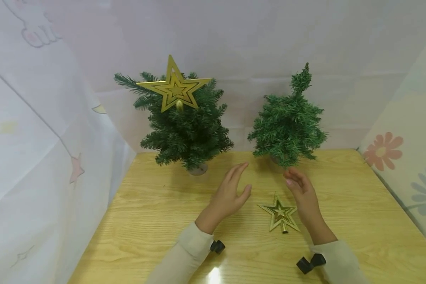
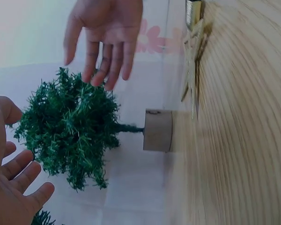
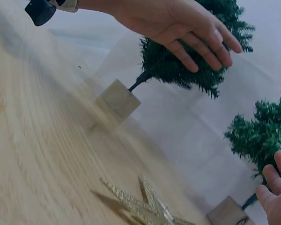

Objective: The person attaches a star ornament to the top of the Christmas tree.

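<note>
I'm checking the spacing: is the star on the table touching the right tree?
Apart. The head view shows bare table between the star and tree.

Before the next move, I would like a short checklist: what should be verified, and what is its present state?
1. Left hand empty: ok.
2. Right hand empty: ok.
3. Small gold star flat on the table, untouched: ok.
4. Right tree upright on its base: ok.
5. Right tree's tip without a star: ok.
6. Large gold star firmly fixed on the left tree: cannot tell.
</note>
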The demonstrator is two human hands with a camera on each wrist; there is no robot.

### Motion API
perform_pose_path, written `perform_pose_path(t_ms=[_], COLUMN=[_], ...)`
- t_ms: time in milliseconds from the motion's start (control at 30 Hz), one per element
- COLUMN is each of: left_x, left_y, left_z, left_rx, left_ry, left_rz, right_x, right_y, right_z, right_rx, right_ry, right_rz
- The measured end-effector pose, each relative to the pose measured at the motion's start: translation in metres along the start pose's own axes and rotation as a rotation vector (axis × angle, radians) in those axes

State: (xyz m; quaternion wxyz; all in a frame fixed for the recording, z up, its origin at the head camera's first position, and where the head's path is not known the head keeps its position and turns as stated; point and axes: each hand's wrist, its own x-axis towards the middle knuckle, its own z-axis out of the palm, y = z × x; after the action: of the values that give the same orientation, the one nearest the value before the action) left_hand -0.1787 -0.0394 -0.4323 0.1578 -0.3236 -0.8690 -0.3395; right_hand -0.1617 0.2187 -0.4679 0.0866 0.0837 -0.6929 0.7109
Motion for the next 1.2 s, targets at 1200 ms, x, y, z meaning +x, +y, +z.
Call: perform_pose_path(t_ms=[1200], left_x=[0.089], left_y=[-0.008], left_z=[0.036], left_rx=[-0.191], left_ry=[0.145], left_rz=[-0.066], right_x=[0.015], right_y=[0.023], right_z=[-0.033], right_rx=[-0.169], right_ry=[-0.115], right_rz=[0.06])
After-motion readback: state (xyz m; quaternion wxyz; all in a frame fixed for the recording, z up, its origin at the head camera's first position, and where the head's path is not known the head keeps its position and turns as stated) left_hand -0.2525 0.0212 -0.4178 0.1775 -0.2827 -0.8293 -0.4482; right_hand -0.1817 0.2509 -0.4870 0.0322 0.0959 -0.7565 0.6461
